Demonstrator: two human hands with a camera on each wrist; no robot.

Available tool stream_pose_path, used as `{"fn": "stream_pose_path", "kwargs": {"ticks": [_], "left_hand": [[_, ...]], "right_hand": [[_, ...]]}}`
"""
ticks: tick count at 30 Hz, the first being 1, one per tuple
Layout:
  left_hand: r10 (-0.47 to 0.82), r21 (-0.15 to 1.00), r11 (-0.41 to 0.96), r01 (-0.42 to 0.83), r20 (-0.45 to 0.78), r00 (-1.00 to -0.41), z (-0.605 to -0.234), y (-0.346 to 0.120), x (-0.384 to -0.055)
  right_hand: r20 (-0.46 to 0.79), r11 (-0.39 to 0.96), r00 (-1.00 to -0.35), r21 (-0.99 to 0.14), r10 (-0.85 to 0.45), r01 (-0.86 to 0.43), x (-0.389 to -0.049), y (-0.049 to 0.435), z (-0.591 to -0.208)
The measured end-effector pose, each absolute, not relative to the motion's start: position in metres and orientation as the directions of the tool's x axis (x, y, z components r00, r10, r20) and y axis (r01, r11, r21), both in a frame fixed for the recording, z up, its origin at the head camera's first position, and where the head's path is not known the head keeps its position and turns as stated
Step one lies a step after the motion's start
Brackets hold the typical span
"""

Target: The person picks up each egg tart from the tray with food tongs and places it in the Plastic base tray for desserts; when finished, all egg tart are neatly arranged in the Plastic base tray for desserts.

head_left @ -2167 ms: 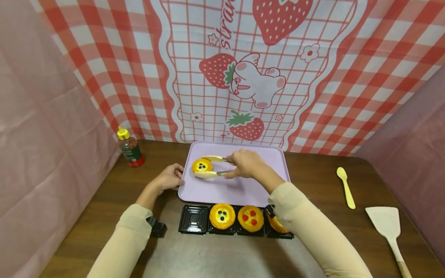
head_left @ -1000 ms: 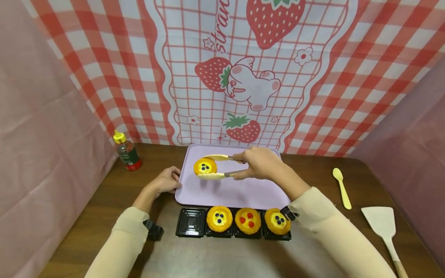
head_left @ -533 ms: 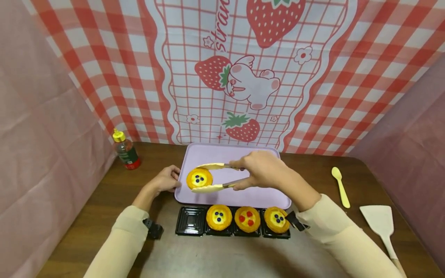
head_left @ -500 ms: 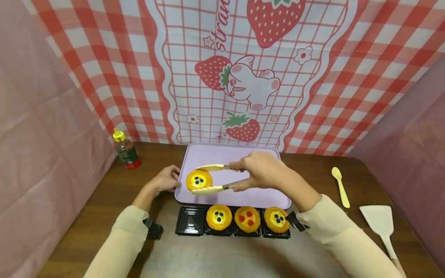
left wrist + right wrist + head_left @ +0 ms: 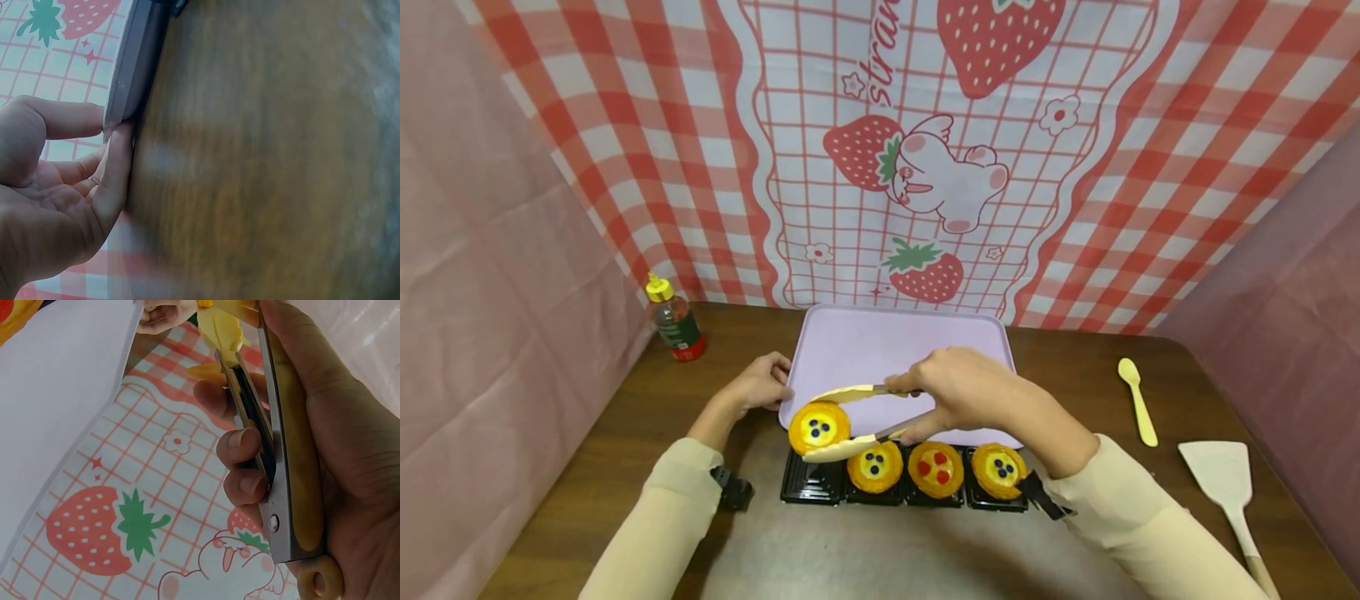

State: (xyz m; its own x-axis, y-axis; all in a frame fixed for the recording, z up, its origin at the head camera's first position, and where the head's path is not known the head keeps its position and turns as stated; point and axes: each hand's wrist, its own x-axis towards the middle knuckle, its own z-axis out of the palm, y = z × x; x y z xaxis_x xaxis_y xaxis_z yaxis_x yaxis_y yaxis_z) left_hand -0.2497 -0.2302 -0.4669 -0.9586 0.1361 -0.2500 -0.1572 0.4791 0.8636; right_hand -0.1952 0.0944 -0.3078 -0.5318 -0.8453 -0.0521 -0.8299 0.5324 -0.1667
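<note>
My right hand (image 5: 958, 390) holds a pair of tongs (image 5: 848, 448) with pale yellow tips. In the right wrist view, its fingers curl round the tongs' metal and yellow handles (image 5: 299, 450). Between the tips is an egg tart (image 5: 818, 428) topped with several blue berries, over the front left corner of the lilac tray (image 5: 895, 342) and the back of the leftmost black container (image 5: 812, 485). My left hand (image 5: 760, 385) pinches the tray's left edge; in the left wrist view, the thumb lies on one side of the rim (image 5: 128, 69) and fingers on the other.
Right of the leftmost container, a blueberry tart (image 5: 876, 469), a red-berry tart (image 5: 936, 471) and another blueberry tart (image 5: 997, 471) sit in black containers. A squeeze bottle (image 5: 677, 325) stands left; a yellow spoon (image 5: 1138, 402) and a spatula (image 5: 1221, 475) lie right.
The tongs have carried the tart up off the tray, then toward the front left, from the tray's left part to its front edge. My left hand stays at the tray's edge.
</note>
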Motion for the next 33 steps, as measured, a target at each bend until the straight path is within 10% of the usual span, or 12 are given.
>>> {"fn": "stream_pose_path", "kwargs": {"ticks": [33], "left_hand": [[0.131,0.865,0.473,-0.168,-0.258,-0.957,-0.467,-0.23,-0.25]], "right_hand": [[-0.14,0.511,-0.497,-0.097,-0.856,-0.854,-0.192,0.071,-0.355]]}}
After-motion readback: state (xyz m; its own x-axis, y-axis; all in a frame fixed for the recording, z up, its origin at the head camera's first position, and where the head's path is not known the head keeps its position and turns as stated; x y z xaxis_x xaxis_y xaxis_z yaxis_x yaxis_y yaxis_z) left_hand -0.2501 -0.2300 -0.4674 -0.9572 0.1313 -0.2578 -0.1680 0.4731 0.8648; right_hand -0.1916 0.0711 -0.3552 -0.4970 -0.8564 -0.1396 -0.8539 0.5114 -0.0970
